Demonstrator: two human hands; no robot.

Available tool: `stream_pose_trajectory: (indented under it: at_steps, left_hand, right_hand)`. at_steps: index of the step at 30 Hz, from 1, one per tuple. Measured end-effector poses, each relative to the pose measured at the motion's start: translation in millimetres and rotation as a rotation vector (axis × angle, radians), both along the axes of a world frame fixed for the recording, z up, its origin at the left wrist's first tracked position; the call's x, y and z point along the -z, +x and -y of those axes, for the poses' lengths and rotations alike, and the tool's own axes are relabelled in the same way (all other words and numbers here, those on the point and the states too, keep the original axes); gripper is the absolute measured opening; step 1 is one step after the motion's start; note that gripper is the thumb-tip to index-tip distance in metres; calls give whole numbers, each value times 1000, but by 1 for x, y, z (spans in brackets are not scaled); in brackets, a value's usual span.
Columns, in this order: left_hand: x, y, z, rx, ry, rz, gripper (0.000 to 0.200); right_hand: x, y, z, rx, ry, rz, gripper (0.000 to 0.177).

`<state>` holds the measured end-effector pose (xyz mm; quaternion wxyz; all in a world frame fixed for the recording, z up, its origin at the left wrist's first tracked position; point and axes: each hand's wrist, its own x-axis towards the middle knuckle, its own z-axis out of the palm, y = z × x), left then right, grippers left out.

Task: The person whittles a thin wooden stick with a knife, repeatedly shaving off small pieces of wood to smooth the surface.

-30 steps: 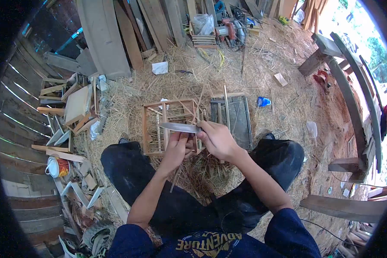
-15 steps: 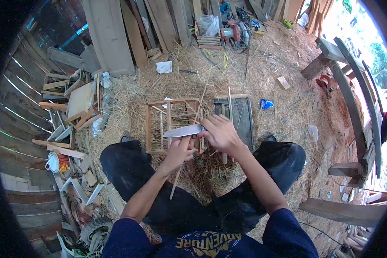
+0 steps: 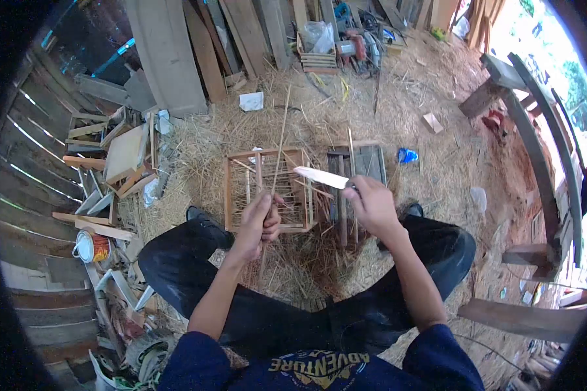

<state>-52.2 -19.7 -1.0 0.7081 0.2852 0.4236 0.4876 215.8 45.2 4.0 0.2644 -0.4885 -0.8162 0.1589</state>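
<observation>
My left hand (image 3: 257,223) grips a long thin bamboo stick (image 3: 280,140) that points up and away over a small wooden cage (image 3: 267,190) on the straw. My right hand (image 3: 372,205) holds a knife (image 3: 321,176) by its handle, the blade pointing left, apart from the stick. The cage, made of thin slats and sticks, sits on the ground between my knees. A second, darker cage frame (image 3: 359,171) lies just right of it.
Straw covers the ground. Planks lean at the back (image 3: 195,52), with a circular saw (image 3: 355,45) and a crate beside them. Wood offcuts and a tin can (image 3: 90,247) lie at left. A blue wrapper (image 3: 406,156) and wooden beams (image 3: 535,150) are at right.
The hands have separated: the knife moved right, off the stick, and the left hand swung the stick upright so it points away over the cage.
</observation>
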Motion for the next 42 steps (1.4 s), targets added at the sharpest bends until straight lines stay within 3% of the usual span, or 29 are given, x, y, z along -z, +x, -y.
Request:
stream_pose_trajectory:
  at_steps: [7, 11, 14, 17, 20, 21, 23, 25, 26, 27, 28, 29, 32, 35, 37, 38, 42]
  left_hand:
    - [39, 5, 12, 64, -11, 93, 22]
    - [20, 23, 22, -1, -124, -222, 18]
    - [19, 22, 25, 89, 33, -454, 22]
    - [51, 22, 24, 27, 355, -699, 25]
    - [31, 29, 27, 72, 80, -503, 29]
    - [24, 30, 27, 69, 220, -641, 28]
    - [34, 26, 26, 110, 15, -377, 26]
    - [16, 28, 34, 124, -59, -171, 26]
    - [21, 29, 43, 196, -58, -198, 25]
    - [30, 30, 59, 275, -58, -227, 25]
    - [39, 28, 69, 353, -57, -260, 25]
    - [49, 27, 67, 282, -42, -277, 23]
    - [21, 16, 29, 55, -44, -190, 21]
    - [25, 12, 14, -11, 4, -58, 20]
    - [24, 10, 18, -11, -11, -42, 21]
    - [25, 10, 18, 12, -21, -18, 21]
    - [31, 17, 16, 78, -113, 17, 24]
  right_hand:
    - [7, -46, 15, -340, -15, -91, 24]
    - [3, -60, 24, -392, -69, -90, 30]
    - [12, -58, 21, -403, -13, -67, 31]
    - [5, -54, 20, -412, 139, 5, 28]
    - [5, -49, 19, -390, 187, 73, 29]
    - [6, -47, 18, -384, 204, 79, 27]
    - [11, -45, 17, -371, 239, 84, 25]
    - [38, -6, -16, 0, 198, 190, 21]
    - [46, 23, -40, 178, 199, 229, 20]
    - [6, 40, -50, 482, 38, 165, 29]
    - [-7, 62, -57, 501, 89, 184, 33]
    - [-13, 73, -64, 512, 147, 203, 36]
    - [-11, 50, -29, 417, 38, 60, 36]
    - [10, 15, -6, 132, 4, 10, 26]
    - [14, -11, 0, -115, 20, -80, 20]
    - [11, -22, 5, -183, -51, -98, 18]
    - [9, -51, 17, -347, 47, -97, 20]
